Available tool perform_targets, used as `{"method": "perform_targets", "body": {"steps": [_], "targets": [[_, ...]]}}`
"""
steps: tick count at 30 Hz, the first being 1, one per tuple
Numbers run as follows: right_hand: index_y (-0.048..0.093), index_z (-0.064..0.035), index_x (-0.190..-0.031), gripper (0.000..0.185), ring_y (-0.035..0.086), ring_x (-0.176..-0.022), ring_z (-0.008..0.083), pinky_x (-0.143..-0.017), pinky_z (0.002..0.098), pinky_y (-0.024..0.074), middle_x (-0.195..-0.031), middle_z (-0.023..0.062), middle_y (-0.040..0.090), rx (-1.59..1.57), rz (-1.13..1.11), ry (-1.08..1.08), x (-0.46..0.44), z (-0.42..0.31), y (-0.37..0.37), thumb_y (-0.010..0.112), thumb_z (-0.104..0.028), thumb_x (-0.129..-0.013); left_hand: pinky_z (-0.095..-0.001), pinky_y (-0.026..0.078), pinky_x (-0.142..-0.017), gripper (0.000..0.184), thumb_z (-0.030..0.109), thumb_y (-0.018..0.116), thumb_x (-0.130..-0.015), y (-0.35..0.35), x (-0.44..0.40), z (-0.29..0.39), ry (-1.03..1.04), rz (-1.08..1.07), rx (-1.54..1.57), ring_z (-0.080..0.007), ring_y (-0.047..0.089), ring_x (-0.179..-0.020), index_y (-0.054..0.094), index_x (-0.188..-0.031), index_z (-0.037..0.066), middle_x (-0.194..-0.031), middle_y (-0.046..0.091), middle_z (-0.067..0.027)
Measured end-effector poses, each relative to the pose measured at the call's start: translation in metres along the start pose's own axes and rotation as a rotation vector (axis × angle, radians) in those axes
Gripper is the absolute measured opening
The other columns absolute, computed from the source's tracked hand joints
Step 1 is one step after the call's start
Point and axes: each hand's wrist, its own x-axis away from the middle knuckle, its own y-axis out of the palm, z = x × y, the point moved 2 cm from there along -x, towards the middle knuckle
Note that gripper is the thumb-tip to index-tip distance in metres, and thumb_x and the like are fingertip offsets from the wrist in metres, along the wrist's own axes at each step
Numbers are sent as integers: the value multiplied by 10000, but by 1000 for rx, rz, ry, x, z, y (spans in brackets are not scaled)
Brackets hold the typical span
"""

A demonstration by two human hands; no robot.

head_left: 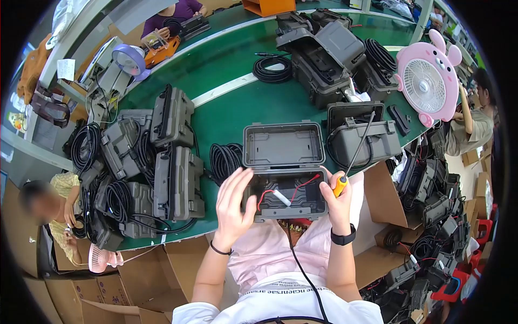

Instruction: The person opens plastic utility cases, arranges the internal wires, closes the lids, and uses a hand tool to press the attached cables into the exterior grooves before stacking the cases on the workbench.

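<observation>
A grey plastic box is in front of me at the table's near edge, its lid swung back away from me. Inside lie thin red wires and a white connector. Against the box's left side rests my left hand, fingers stretched out and thumb apart over the rim. My right hand is at the box's right side, closed around the yellow handle of a screwdriver; its shaft points up and away to the right. A black cable runs from below the box toward my chest.
Grey boxes with coiled black cables stand at left, and more boxes at back right. A pink fan is at right, a purple fan at far left. Cartons flank me. Other people sit at left and across the green table.
</observation>
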Motion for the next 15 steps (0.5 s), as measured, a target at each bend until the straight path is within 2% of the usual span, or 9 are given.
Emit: {"method": "perform_targets", "body": {"steps": [1, 3, 5, 7, 11, 12, 15], "targets": [[406, -97, -867, 279, 543, -1244, 222, -900, 250, 428, -1228, 236, 614, -2, -2, -1, 0, -1, 0, 652, 34, -871, -473, 406, -1049, 359, 183, 628, -864, -1, 11, -3, 43, 49, -37, -344, 598, -1193, 666, -1180, 18, -1236, 661, -122], [405, -98, -872, 279, 555, -1206, 193, -851, 231, 442, -1265, 253, 598, -6, -9, -4, -1, -4, 2, 650, 35, -872, -482, 380, -1061, 362, 239, 633, -864, -2, 31, 0, 149, -8, -181, -316, 596, -1201, 687, -1170, 53, -1237, 665, -100], [403, -102, -875, 280, 564, -1141, 150, -794, 207, 441, -1296, 265, 580, -19, -9, 2, -1, -3, 2, 648, 36, -874, -487, 309, -1104, 413, 360, 680, -849, 1, 46, 5, 171, -133, -290, -243, 552, -1265, 696, -1190, 128, -1266, 658, -27], [403, -105, -878, 281, 566, -1085, 116, -754, 190, 436, -1318, 271, 567, -23, -11, 16, 0, -1, 1, 646, 37, -875, -497, 295, -1109, 469, 400, 709, -828, 4, 47, 9, 241, -228, -387, -232, 537, -1282, 681, -1221, 144, -1288, 647, -13], [402, -108, -880, 282, 560, -1029, 84, -732, 176, 427, -1328, 264, 565, -8, -11, 14, 0, -1, 1, 645, 35, -877, -539, 308, -1097, 513, 276, 769, -754, 5, 37, 10, 148, -274, -312, -225, 527, -1294, 661, -1229, 117, -1142, 671, -28], [402, -108, -880, 282, 558, -1023, 80, -733, 175, 427, -1326, 261, 568, -2, -11, 4, -1, -2, 1, 645, 34, -877, -555, 315, -1094, 540, 253, 783, -722, 6, 36, 9, 177, -260, -306, -239, 541, -1267, 655, -1227, 115, -980, 643, -40], [398, -105, -879, 285, 559, -1047, 90, -740, 181, 429, -1318, 254, 576, 29, -4, 17, 0, -1, 0, 649, 31, -876, -565, 342, -1082, 559, 266, 791, -719, 7, 36, 3, 231, -302, -305, -250, 560, -1223, 646, -1240, 124, -877, 596, -45]]}}
